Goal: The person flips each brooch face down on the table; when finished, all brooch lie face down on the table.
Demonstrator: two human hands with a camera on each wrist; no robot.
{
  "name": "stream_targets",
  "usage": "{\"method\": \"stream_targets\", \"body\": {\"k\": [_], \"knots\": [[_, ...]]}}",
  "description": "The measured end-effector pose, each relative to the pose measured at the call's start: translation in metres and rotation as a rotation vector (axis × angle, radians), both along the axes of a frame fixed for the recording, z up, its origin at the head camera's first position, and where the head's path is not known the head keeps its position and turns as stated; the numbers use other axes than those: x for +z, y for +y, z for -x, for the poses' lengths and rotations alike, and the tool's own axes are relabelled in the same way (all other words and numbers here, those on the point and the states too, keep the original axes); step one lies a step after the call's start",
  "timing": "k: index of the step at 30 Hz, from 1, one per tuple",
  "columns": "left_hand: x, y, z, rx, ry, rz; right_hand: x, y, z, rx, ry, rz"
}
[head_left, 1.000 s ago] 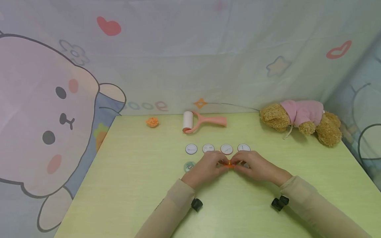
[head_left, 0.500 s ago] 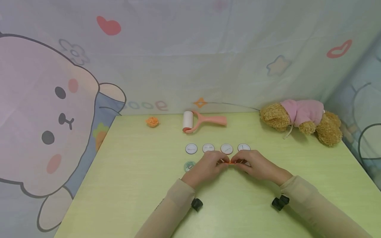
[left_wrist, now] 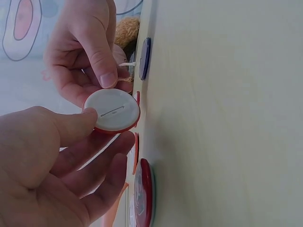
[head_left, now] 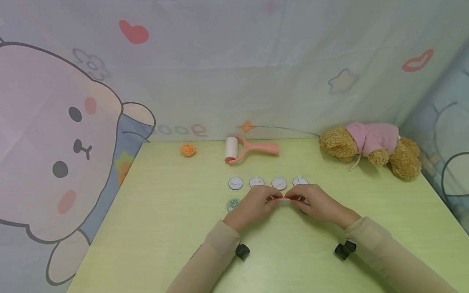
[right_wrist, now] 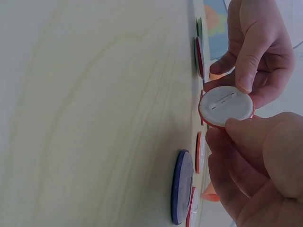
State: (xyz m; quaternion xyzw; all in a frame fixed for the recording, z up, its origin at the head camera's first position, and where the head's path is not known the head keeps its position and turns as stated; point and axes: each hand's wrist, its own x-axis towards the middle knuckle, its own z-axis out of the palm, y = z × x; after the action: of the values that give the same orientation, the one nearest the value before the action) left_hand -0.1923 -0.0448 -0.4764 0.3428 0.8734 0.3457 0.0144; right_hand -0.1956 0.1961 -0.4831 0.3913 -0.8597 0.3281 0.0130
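A round pin badge with a red-orange rim is held between both hands just above the table. Its white back with the safety pin shows in the left wrist view, where the thumb of the left hand pinches its edge. From the opposite side, thumb and fingers of the right hand pinch it too. In the head view the left hand partly covers a green picture badge. Near the right hand, a dark-rimmed badge lies on the table, mostly hidden from above.
Beyond the hands runs a row of several badges, white backs up, including a left one and a red-rimmed one. At the table's back lie an orange crumpled ball, a lint roller and a teddy bear.
Between the hands the badge has turned over: its orange face showed first, then its edge, and now its white back. Both hands have stayed nearly in place.
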Motion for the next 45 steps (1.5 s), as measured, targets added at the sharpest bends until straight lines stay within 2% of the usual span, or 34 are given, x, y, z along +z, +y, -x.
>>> {"method": "stream_targets", "body": {"k": [17,25,30,37,45], "knots": [[0.002,-0.0005,-0.0001,-0.003,-0.019,-0.035,-0.0026,-0.0002,0.0003,-0.036,0.0,0.04],[0.0008,-0.001,-0.0005,0.015,-0.066,-0.026,-0.0003,-0.0002,-0.002,-0.048,-0.025,0.058],[-0.0007,-0.0012,0.0003,0.014,-0.071,-0.037,0.0002,-0.0005,-0.0027,-0.053,-0.029,0.07],[-0.0035,-0.0011,0.001,-0.001,-0.045,-0.081,-0.0016,-0.0009,-0.002,-0.049,0.0,0.108],[-0.0047,-0.0021,0.0008,-0.02,0.039,-0.107,-0.0005,-0.001,-0.0023,-0.044,0.006,0.12]]}}
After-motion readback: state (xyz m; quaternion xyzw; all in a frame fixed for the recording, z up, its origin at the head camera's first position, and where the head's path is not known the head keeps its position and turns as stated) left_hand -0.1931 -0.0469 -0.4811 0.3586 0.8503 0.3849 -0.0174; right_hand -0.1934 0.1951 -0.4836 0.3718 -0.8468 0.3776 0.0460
